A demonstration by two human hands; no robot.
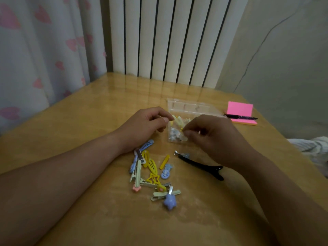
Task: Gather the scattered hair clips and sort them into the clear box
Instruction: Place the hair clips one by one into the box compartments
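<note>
Right hand (211, 134): grip narrow, pinches small yellow clip (182, 129) over clear box (193, 107). Left hand (145, 125): fingers curled beside box, cannot tell if grip holds anything. Loose hair clips (152, 173) on worktop (106, 107), nearer person than both grips.

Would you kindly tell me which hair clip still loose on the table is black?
The long black clip, lying apart from the pile; the rest are smaller and yellow, blue, green or pink.

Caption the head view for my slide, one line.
Sorting: left hand beside the clear box, right hand pinching a yellow clip over it; more clips piled on the table.
</note>
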